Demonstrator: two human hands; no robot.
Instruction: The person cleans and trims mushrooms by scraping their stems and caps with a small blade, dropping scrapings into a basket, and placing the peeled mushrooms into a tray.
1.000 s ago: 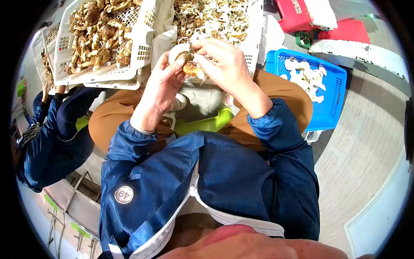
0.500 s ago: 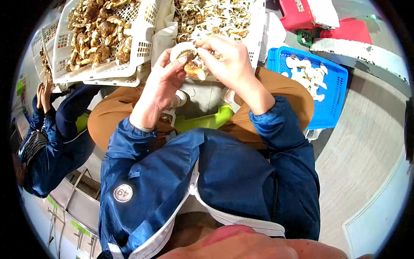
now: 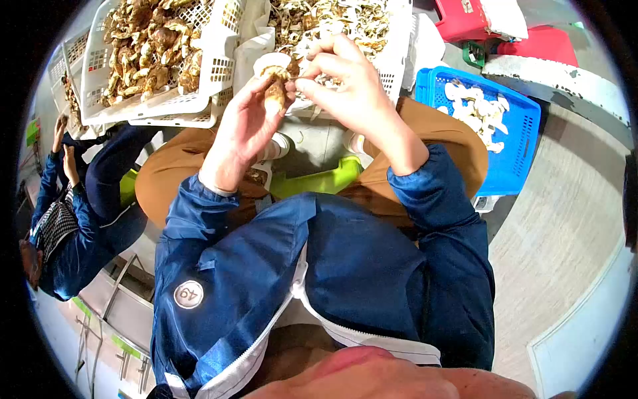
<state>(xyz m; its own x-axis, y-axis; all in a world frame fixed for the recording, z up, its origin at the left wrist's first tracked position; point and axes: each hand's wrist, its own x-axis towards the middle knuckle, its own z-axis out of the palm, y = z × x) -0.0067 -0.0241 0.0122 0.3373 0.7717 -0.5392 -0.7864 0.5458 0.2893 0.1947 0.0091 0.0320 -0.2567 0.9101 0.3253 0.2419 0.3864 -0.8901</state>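
Left hand (image 3: pixel 242 126): fingers closed round the brown, rough stem of a mushroom (image 3: pixel 274 98), thumb side against it. Pale cap up, stem pointing down toward the lap.

Right hand (image 3: pixel 359 86): just come off the cap edge. Fingers bent, spread and part-open, thumb tip close to the left fingertips; contact there unclear. Nothing seen in its grip, but a thin scrap could be hidden.

Change: stem was angled out to the right, now swung round nearer upright. Left hand carries the piece alone, my read. Cap looks mostly bare white, stem still brown, so I judge the two parts are at different stages.

Outward: mushroom is just this side of the white crate (image 3: pixel 397 56) of thin pale and brown scraps. White plastic sheet (image 3: pixel 254 50) on that crate's left. Further left, another white crate (image 3: pixel 222 66) with whole brown mushrooms (image 3: pixel 149 60). Right of the knee, blue crate (image 3: pixel 515 156) with white pieces (image 3: pixel 473 110). Green plastic item (image 3: pixel 319 181) between the legs. Far left, a co-worker's hands (image 3: pixel 70 163), now apart.
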